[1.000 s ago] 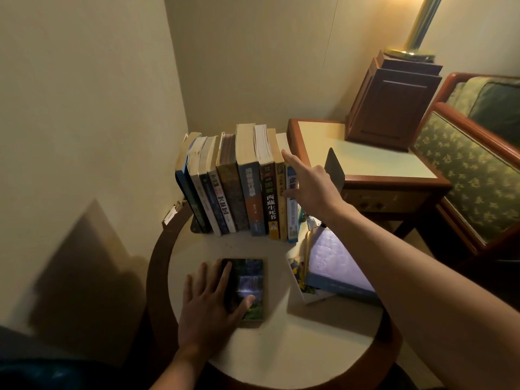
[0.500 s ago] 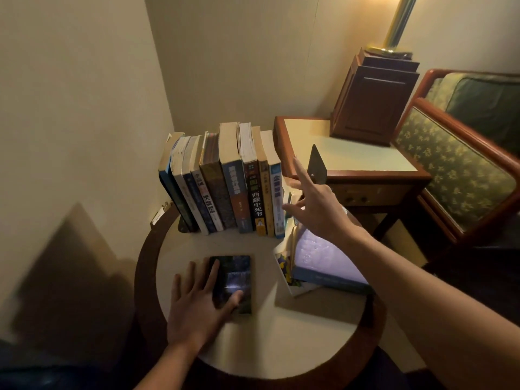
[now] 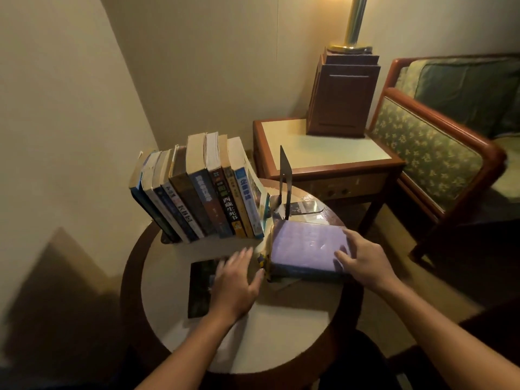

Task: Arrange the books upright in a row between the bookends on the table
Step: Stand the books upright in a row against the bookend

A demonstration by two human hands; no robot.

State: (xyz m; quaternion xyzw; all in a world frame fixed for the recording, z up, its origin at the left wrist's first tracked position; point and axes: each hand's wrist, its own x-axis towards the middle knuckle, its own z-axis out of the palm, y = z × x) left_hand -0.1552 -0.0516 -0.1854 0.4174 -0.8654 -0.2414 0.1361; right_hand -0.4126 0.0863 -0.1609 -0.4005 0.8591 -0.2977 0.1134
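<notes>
Several books (image 3: 205,192) stand in a row at the back of the round table (image 3: 253,342), leaning left. A dark metal bookend (image 3: 284,181) stands apart to their right; only the foot of another bookend (image 3: 166,240) shows at the row's left end. A lilac-covered book (image 3: 305,244) lies flat on top of another book at the right. My right hand (image 3: 363,260) rests fingers spread on its right end. A dark book (image 3: 200,288) lies flat at the front left. My left hand (image 3: 236,280) hovers between it and the lilac book, fingers apart.
A wooden side table (image 3: 323,153) with a box-shaped lamp base (image 3: 342,94) stands behind the round table. An armchair (image 3: 439,142) with a green patterned cushion fills the right. Walls close in at the left and back.
My right hand came down from the end of the row onto the lilac book. My left hand slid right, off the dark flat book, toward the lilac book.
</notes>
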